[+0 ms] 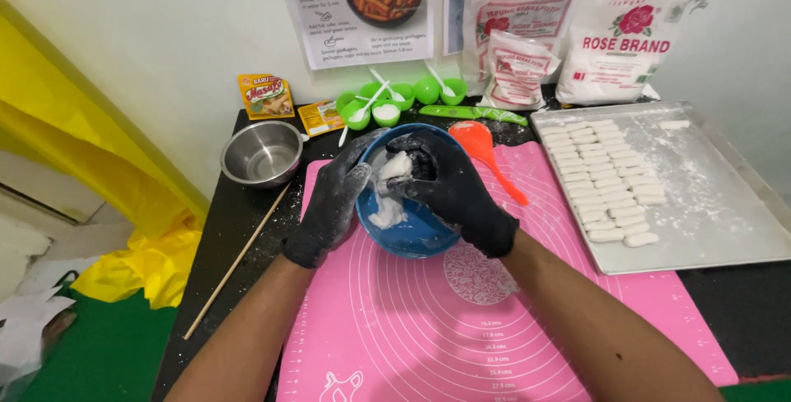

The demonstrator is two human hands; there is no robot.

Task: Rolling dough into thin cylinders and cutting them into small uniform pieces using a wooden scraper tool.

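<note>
Both gloved hands work at the blue bowl (pixel 412 233) on the pink mat (pixel 568 303) — left hand (pixel 334 200) clasps its rim, right hand (pixel 453 188) reaches inside, fingers clenched on white dough (pixel 394 170). Tray (pixel 725 204) of dough pieces (pixel 610 184) sits right.

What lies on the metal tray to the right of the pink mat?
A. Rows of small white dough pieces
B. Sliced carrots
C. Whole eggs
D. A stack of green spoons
A: the metal tray holds neat rows of small white dough pieces on its floured surface.
</note>
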